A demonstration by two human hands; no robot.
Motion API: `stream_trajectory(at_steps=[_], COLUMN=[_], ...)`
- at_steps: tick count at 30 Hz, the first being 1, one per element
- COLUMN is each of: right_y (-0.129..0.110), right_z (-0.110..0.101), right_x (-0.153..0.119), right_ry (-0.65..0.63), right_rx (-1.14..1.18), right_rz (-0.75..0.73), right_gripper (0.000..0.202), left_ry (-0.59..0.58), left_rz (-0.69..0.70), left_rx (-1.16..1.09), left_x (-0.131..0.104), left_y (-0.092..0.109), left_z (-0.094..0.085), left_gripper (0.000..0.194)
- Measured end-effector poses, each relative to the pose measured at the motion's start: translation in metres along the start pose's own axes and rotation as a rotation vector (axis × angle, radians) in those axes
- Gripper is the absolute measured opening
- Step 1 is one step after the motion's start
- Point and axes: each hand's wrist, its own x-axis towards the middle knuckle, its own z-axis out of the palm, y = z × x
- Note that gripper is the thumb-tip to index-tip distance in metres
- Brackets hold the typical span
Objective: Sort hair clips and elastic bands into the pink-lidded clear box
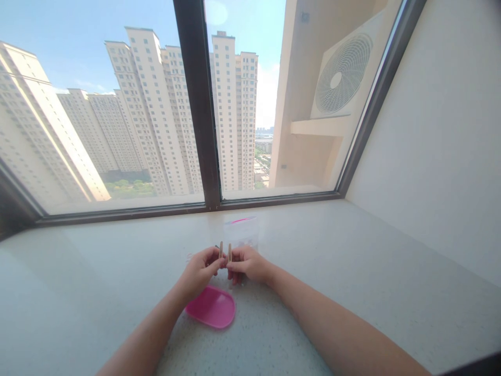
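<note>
My left hand [207, 263] pinches a small, thin, tan stick-like piece [221, 249] that stands upright between thumb and fingers. Close beside it, my right hand [245, 262] holds a similar tan piece [229, 253], also upright. A narrow gap parts the two pieces. Both hands are above the pale speckled sill, just behind a pink oval tray [213, 308]. Behind my right hand lies a clear plastic bag [246, 230] with a pink strip at its top; its contents are too blurred to tell. The lower fingers of both hands are partly hidden.
The pale sill [332, 250] runs up to a dark window frame [207, 130]. A white wall [442, 136] bounds it on the right. Small, faint items [189, 257] lie left of my left hand. Outside the glass are tall buildings and an air-conditioner unit.
</note>
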Motion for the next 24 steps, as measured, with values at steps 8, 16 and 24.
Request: stream_trajectory(at_steps=[8, 16, 24], right_y=[0.0006, -0.0012, -0.0017], right_z=[-0.0012, -0.0015, -0.0025], right_x=[-0.0004, -0.0008, 0.0], right_ry=[-0.01, -0.035, -0.052], right_rx=[0.042, 0.025, 0.015], right_rz=[0.004, -0.007, -0.004], right_gripper=[0.036, 0.033, 0.035], left_ry=[-0.01, -0.028, -0.028], left_rz=[-0.004, 0.0, -0.006], left_rx=[-0.015, -0.023, -0.04], left_x=[0.0, 0.0, 0.0019], left_y=[-0.0038, -0.0067, -0.007], left_z=[0.0003, -0.0008, -0.0009], left_gripper=[0.027, 0.028, 0.024])
